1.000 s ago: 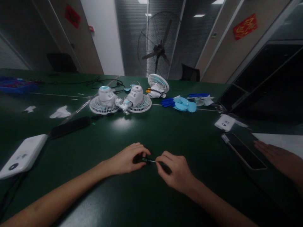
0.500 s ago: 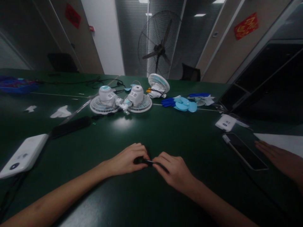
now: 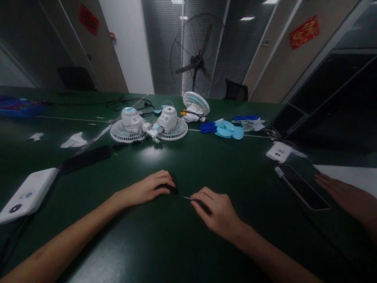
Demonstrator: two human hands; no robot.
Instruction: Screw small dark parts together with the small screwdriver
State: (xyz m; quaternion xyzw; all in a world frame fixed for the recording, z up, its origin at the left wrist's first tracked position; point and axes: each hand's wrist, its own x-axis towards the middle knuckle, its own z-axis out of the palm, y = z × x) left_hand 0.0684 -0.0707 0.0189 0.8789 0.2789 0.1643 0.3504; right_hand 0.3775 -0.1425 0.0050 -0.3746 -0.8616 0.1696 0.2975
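Observation:
My right hand [image 3: 216, 210] is closed around the black handle of a small screwdriver [image 3: 203, 205]. Its thin metal shaft points left over the dark green table [image 3: 153, 243]. To its left, my left hand [image 3: 154, 186] rests low over the table, fingers curled on a small black object [image 3: 171, 188]. The fingers and the dim light hide most of that object, so its kind cannot be made out. A short gap separates the screwdriver's tip from the black object.
Two white fan heads [image 3: 129, 125] [image 3: 173, 127] lie face down ahead; another small fan [image 3: 196, 106] sits behind. Light-blue fan blades [image 3: 228, 129] lie beside blue gloves [image 3: 207, 127]. A phone [image 3: 303, 186] lies near another person's hand [image 3: 344, 194]. At left are a white power bank [image 3: 29, 192] and black case [image 3: 86, 158].
My left hand has moved left and slightly away from me with the black object, off the screwdriver's tip. My right hand has stayed nearly in place with the screwdriver.

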